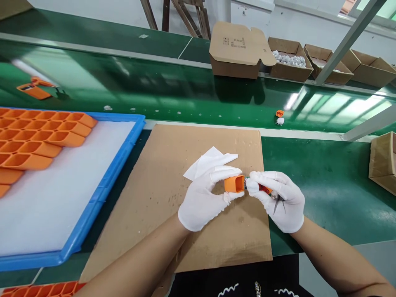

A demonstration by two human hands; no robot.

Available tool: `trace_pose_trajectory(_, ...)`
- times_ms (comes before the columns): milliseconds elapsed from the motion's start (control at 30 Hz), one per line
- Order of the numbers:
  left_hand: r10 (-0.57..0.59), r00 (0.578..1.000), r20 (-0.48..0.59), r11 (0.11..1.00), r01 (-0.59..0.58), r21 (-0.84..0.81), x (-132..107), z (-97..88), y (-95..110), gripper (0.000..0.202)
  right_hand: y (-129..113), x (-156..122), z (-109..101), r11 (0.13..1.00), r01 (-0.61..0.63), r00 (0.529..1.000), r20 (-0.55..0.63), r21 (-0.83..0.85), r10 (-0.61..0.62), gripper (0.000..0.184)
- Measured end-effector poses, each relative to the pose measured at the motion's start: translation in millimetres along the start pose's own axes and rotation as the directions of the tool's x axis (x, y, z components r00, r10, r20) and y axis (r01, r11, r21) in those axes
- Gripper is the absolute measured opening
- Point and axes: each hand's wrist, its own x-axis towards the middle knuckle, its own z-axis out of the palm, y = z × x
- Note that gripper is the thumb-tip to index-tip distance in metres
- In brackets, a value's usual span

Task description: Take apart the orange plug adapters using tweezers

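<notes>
Both my hands wear white gloves and meet over a brown cardboard sheet (pixel 173 185). My left hand (pixel 204 200) pinches a small orange plastic housing (pixel 234 184) with its open end facing me; a folded white cloth (pixel 210 161) sticks out behind its fingers. My right hand (pixel 280 200) is closed on a small part with red on it (pixel 265 189), pressed against the housing's right end. A thin dark pair of tweezers (pixel 278 203) lies tucked in that hand.
A blue tray (pixel 102 194) at left holds rows of orange housings (pixel 40 136) on white foam. A green conveyor belt (pixel 173 90) runs behind, carrying an orange assembly (pixel 34 88) and a small orange-and-white piece (pixel 280 116). Cardboard boxes (pixel 238 51) stand beyond; another box (pixel 383 163) sits right.
</notes>
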Motion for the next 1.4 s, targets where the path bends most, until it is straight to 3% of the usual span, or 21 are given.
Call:
trace_pose_trajectory(167, -0.010, 1.000, 0.015, 0.999, 0.009, 0.040, -0.3, -0.7, 1.9, 0.032, 0.1, -0.2, -0.7, 0.999, 0.014, 1.000, 0.021, -0.043, -0.013, 0.058)
trace_pose_trajectory(333, -0.023, 1.000, 0.018, 0.998, 0.021, 0.067, -3.0, -1.9, 1.7, 0.031, 0.4, -2.1, -0.5, 0.999, -0.027, 0.996, 0.088, 0.028, 0.025, 0.063)
trace_pose_trajectory(433, 0.006, 1.000, 0.010, 0.998, -0.007, 0.056, -4.2, -1.2, 0.7, 0.030, 3.5, -6.6, -1.5, 0.987, -0.156, 0.981, 0.118, 0.036, 0.151, 0.044)
trace_pose_trajectory(567, 0.041, 0.999, 0.010, 0.996, -0.042, 0.084, -3.9, 0.1, 1.5, 0.030, 5.9, -11.0, -2.0, 0.908, -0.410, 0.900, 0.198, 0.086, 0.388, 0.016)
trace_pose_trajectory(767, -0.002, 1.000, 0.021, 0.994, -0.001, 0.107, -6.5, 2.4, 4.2, 0.032, 1.0, -11.3, 1.3, 0.846, -0.515, 0.854, 0.173, 0.141, 0.491, 0.019)
trace_pose_trajectory(967, -0.025, 1.000, 0.010, 0.995, 0.024, 0.093, -9.3, 4.5, 5.9, 0.037, 6.2, -20.1, -2.6, 0.939, -0.329, 0.925, 0.165, -0.095, 0.341, 0.036)
trace_pose_trajectory(1200, -0.021, 0.999, -0.027, 0.997, 0.023, 0.079, -11.7, 7.2, 7.1, 0.038, 6.8, -36.4, 2.3, 0.931, -0.194, 0.963, 0.123, -0.310, 0.242, 0.049)
trace_pose_trajectory(1400, -0.049, 0.997, -0.062, 0.996, 0.054, 0.065, -13.9, 12.0, 8.2, 0.040, -5.5, -29.0, 4.2, 0.936, -0.168, 0.981, 0.043, -0.308, 0.190, 0.056)
